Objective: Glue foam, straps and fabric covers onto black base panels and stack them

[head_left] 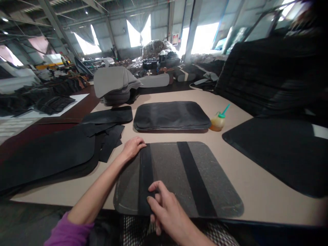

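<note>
Lower centre: keep the left strip (pixel 146 171) flat — left hand (pixel 133 147) at its far end, grip unclear; right hand's (pixel 165 201) fingers apart.

Speckled grey panel (pixel 167 164) with 2 black strips (pixel 196 179)
Flat at the tan table's (pixel 266 201) near edge, corners rounded; the strips lie apart, running from its far edge to its near edge.

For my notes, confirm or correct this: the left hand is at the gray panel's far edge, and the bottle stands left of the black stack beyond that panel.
Wrong side: the head view shows the bottle right of that black stack. The left hand is at the far edge of the gray panel.
</note>
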`<state>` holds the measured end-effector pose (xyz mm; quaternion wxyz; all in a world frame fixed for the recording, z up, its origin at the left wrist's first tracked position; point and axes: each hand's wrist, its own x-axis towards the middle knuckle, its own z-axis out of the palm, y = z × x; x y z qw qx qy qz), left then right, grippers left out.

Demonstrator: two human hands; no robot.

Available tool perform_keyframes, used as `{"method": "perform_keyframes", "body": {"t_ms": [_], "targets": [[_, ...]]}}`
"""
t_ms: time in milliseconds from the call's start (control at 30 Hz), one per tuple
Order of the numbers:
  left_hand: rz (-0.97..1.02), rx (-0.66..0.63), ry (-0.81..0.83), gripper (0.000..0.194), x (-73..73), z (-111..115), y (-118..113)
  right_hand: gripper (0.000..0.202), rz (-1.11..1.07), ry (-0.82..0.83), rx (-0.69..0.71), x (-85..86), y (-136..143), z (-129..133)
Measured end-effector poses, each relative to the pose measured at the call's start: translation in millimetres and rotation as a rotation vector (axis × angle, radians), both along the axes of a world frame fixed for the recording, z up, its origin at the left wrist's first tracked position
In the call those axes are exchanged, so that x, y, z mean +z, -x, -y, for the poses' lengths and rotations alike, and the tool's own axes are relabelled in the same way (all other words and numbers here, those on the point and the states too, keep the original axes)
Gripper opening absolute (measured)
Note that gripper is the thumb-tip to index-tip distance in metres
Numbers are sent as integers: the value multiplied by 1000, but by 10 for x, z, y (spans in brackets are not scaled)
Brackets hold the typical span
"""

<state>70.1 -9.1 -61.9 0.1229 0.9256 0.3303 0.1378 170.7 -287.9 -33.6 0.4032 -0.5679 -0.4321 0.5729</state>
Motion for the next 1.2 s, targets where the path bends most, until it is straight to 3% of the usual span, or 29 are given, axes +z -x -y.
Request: {"method": "perform_keyframes", "body": {"t_ms": [433, 600, 833, 933, 1100, 1200], "targets": [[-133, -57, -174, 24, 66, 223, -43, 10, 77, -15, 92, -102, -8, -7], [-174, -78, -221, 36, 59, 363, 42, 7, 122, -8, 130, -119, 25, 2], [-188, -57, -285, 39, 27, 536, 179, 7, 283, -12, 170, -101, 165, 4], [-193, -44, -285, 38, 18, 578, 200, 5, 498, -21, 206, -102, 222, -3], [-194, -33, -299, 36, 51, 608, 185, 11, 1115, -146, 278, -100, 293, 37], [-152, -56, -316, 35, 61, 647, 178, 11, 1268, -282, 316, -105, 328, 157]]}}
